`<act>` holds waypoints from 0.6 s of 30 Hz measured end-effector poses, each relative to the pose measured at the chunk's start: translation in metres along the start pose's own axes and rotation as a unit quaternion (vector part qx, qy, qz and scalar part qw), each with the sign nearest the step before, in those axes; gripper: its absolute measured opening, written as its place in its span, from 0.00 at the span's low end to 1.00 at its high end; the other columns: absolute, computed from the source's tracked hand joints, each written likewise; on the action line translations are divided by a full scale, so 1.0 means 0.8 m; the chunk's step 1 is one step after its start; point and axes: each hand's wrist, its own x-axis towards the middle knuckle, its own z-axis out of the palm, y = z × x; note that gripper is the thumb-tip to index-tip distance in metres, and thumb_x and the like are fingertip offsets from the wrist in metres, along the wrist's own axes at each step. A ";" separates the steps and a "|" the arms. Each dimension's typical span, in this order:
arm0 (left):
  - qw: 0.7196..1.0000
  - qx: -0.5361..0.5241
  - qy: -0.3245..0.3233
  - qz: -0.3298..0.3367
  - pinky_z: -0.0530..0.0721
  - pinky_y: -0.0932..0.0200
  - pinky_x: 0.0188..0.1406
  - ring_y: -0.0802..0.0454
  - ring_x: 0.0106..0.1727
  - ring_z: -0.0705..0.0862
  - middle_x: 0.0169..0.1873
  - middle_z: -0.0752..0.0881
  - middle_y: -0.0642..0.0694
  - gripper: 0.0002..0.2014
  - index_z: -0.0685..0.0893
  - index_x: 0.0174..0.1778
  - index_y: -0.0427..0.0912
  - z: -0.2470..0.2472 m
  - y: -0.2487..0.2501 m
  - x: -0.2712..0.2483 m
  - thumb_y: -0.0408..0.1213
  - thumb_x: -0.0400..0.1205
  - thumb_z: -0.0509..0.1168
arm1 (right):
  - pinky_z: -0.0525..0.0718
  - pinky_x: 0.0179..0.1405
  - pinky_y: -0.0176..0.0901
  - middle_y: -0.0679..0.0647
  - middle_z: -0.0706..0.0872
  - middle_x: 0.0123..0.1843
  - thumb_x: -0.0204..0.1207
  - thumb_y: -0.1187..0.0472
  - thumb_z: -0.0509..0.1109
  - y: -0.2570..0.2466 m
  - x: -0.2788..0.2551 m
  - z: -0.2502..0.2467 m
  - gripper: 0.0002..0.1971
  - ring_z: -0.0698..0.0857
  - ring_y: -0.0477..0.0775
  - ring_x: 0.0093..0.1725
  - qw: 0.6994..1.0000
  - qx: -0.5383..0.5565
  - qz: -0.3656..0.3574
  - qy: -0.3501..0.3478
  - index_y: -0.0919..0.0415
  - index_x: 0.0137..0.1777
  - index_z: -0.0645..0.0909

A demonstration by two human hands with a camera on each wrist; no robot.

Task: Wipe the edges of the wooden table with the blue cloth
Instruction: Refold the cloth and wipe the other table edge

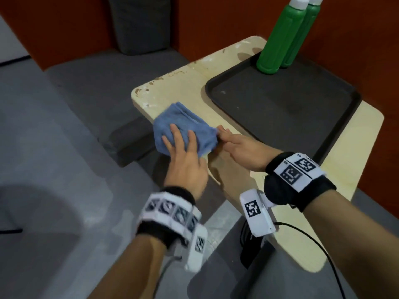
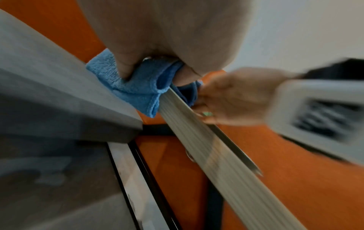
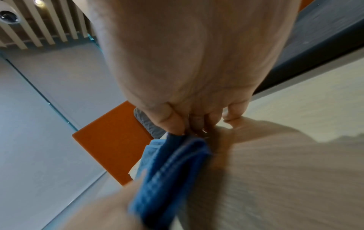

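Observation:
The blue cloth (image 1: pixel 183 126) is folded and draped over the near-left edge of the pale wooden table (image 1: pixel 177 91). My left hand (image 1: pixel 181 141) lies on top of it with fingers spread. In the left wrist view, my left hand (image 2: pixel 167 38) hooks its thumb under the table edge (image 2: pixel 216 155) and clamps the cloth (image 2: pixel 138 90) round it. My right hand (image 1: pixel 233 145) rests on the tabletop and pinches the cloth's right corner. The right wrist view shows the right hand (image 3: pixel 187 77) pinching the cloth (image 3: pixel 169 168) against the tabletop (image 3: pixel 295 155).
A black tray (image 1: pixel 280 108) covers most of the tabletop, with two green bottles (image 1: pixel 278 39) standing at its far corner. A grey upholstered bench (image 1: pixel 86 104) and a dark block (image 1: pixel 129 143) sit left of the table. Orange walls (image 1: pixel 216 24) stand behind it.

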 end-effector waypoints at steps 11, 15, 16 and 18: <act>0.998 0.065 -0.006 -0.022 0.56 0.39 0.84 0.35 0.84 0.33 0.83 0.32 0.38 0.33 0.44 0.85 0.41 0.002 0.005 -0.003 0.34 0.85 0.51 | 0.66 0.77 0.63 0.63 0.78 0.73 0.66 0.38 0.53 -0.007 -0.011 -0.017 0.37 0.74 0.63 0.74 0.984 0.168 0.047 0.034 0.63 0.68 0.74; 0.997 0.057 -0.033 0.050 0.51 0.45 0.84 0.36 0.84 0.31 0.82 0.28 0.41 0.38 0.40 0.85 0.41 0.046 0.023 -0.083 0.32 0.82 0.54 | 0.63 0.74 0.75 0.69 0.69 0.73 0.68 0.41 0.55 -0.010 -0.009 -0.018 0.37 0.66 0.71 0.74 0.982 0.178 0.040 0.043 0.67 0.71 0.63; 0.996 0.061 -0.039 0.050 0.53 0.46 0.83 0.37 0.83 0.29 0.82 0.27 0.43 0.38 0.39 0.85 0.43 0.050 0.021 -0.083 0.32 0.82 0.53 | 0.64 0.73 0.75 0.66 0.69 0.74 0.64 0.40 0.56 -0.011 -0.008 -0.019 0.39 0.64 0.70 0.73 0.982 0.178 0.045 0.045 0.65 0.71 0.63; 0.998 0.059 -0.028 0.017 0.59 0.45 0.81 0.38 0.83 0.28 0.82 0.27 0.45 0.36 0.40 0.85 0.46 0.037 0.011 -0.051 0.33 0.84 0.52 | 0.71 0.69 0.74 0.62 0.80 0.70 0.60 0.39 0.54 -0.012 -0.009 -0.021 0.42 0.58 0.63 0.72 0.985 0.164 0.040 0.035 0.66 0.70 0.72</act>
